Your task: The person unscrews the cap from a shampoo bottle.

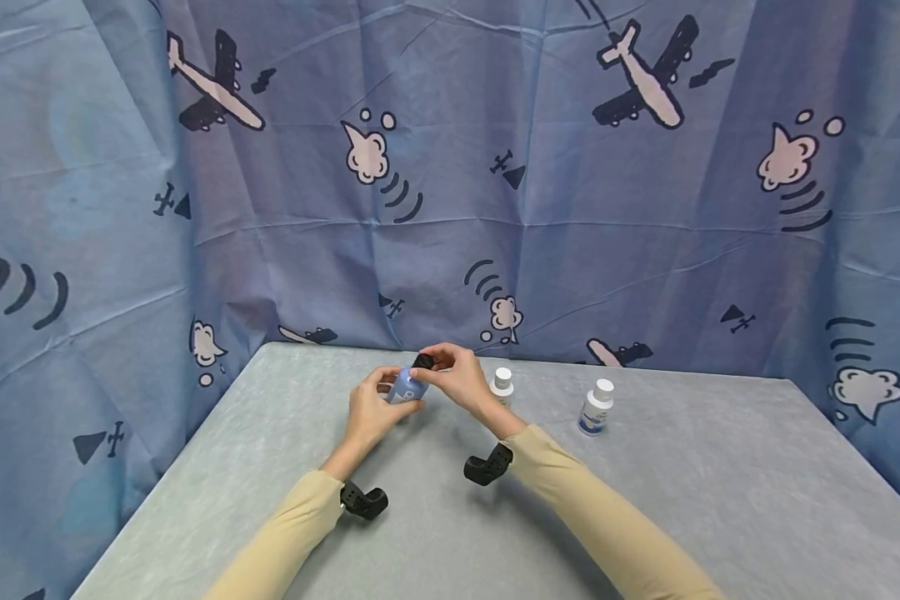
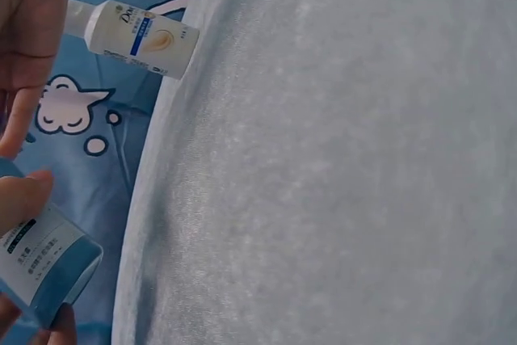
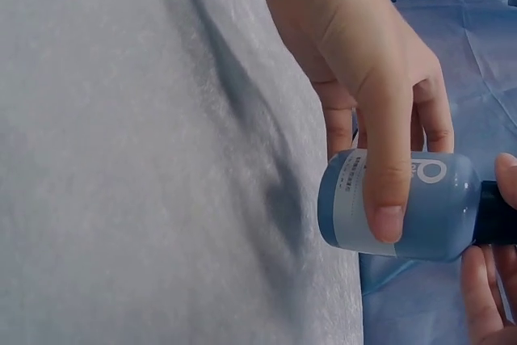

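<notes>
My left hand (image 1: 371, 410) grips a blue bottle (image 1: 403, 387) by its body, with the thumb along the label in the right wrist view. The bottle is tilted and held over the table's far part. At its top is a black cap (image 1: 423, 362), which my right hand (image 1: 457, 377) pinches between thumb and fingers. Just beyond my right wrist stands a small white bottle (image 1: 502, 379), partly hidden by that hand. Another white bottle (image 1: 596, 408) stands upright farther right. In the left wrist view a white bottle (image 2: 145, 42) shows a printed label.
A pale grey cloth covers the table (image 1: 682, 483). Behind it hangs a blue curtain (image 1: 450, 192) printed with airplanes and clouds, which also runs along both sides. A black wrist mount (image 1: 363, 502) sits on my left cuff, another mount (image 1: 487, 467) on the right.
</notes>
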A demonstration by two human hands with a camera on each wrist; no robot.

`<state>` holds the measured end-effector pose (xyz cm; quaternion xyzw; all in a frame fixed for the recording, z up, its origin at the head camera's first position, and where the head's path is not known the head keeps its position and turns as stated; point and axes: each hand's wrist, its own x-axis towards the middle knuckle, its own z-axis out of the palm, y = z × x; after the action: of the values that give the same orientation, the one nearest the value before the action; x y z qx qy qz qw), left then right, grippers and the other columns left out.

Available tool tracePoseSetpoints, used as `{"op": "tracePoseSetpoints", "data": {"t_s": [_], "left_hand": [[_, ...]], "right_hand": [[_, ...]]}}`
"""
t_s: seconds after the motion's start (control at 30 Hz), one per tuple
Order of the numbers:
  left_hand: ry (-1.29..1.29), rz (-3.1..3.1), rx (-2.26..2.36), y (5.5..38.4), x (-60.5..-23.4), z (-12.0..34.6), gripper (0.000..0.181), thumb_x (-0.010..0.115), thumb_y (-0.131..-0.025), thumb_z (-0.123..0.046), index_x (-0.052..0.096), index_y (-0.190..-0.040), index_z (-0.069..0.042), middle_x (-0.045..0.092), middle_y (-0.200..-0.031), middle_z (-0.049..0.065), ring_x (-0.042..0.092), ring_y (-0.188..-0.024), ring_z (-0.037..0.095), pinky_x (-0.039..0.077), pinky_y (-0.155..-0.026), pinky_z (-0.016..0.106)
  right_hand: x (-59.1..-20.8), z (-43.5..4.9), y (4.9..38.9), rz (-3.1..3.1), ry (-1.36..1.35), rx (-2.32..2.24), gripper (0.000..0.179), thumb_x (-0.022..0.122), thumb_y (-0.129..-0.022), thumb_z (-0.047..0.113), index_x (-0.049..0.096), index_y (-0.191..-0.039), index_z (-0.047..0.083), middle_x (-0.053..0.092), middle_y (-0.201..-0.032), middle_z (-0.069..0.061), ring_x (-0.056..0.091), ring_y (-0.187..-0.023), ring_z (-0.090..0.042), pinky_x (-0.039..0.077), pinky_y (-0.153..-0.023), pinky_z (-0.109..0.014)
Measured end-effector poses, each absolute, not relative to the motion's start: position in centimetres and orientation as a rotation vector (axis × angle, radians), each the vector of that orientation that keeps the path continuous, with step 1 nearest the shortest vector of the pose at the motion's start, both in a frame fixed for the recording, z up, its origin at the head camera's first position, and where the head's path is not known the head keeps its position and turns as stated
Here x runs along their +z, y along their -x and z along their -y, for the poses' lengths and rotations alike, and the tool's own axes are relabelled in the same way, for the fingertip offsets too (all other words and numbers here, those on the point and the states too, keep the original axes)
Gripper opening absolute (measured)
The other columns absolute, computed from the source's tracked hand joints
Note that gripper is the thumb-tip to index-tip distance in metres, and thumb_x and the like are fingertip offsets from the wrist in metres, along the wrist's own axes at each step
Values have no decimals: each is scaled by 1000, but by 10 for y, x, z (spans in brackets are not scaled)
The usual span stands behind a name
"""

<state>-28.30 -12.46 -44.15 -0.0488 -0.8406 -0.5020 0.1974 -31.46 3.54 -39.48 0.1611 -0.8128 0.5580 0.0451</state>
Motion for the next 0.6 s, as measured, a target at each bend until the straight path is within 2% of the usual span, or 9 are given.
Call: {"op": "tracePoseSetpoints", "data": {"t_s": [0.3,0.6], "left_hand": [[186,2296,-1390,288,-440,129,55,91,-61,-20,68,-110,-8,73,-99,13,68,-90,27,54,-78,41],[213,2300,-1429,290,-439,133,54,90,-63,-18,68,-112,-9,73,-99,13,70,-87,27,55,-80,41]], "right_hand": [[-391,-33,312,2426,-489,1712,32,81,-75,19,72,-104,10,73,-94,-8,67,-88,-18,53,-73,-26],[-385,-33,312,2440,-610,1662,35,79,-78,14,70,-111,5,73,-102,-11,69,-96,-24,57,-80,-32]]}}
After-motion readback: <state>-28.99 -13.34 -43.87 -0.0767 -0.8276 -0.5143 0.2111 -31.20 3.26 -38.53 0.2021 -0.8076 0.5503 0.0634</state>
